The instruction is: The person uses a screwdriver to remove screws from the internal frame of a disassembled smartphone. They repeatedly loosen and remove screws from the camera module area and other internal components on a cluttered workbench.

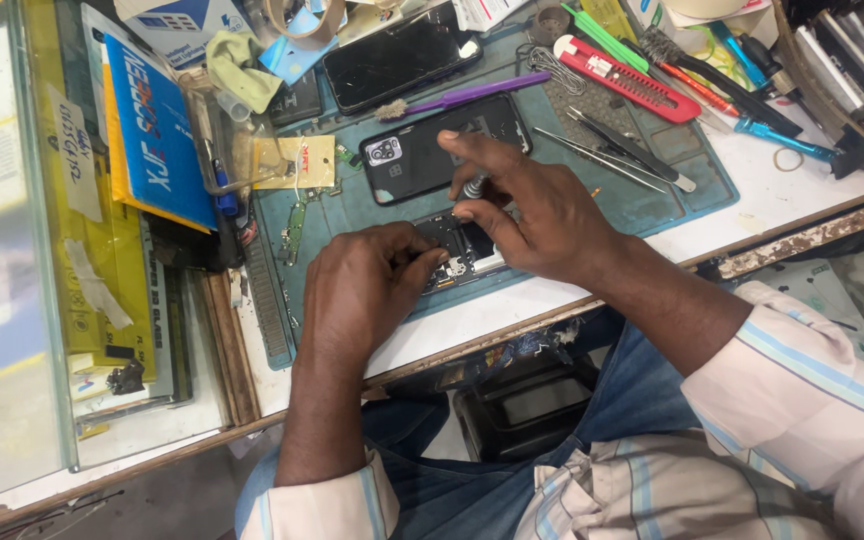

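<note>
On the mat's near edge, opened phone (457, 250) is pinned by left hand (367, 285); screwdriver (473, 187) is pinched by right hand (532, 215); back cover (422, 155) already off, board work left.

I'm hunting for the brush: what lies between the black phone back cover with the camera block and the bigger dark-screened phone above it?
In the head view, a purple-handled brush lies between the black back cover and the dark-screened phone.

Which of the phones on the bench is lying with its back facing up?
The black phone just beyond the right hand, showing its camera block; the phone farther back lies screen up.
</note>
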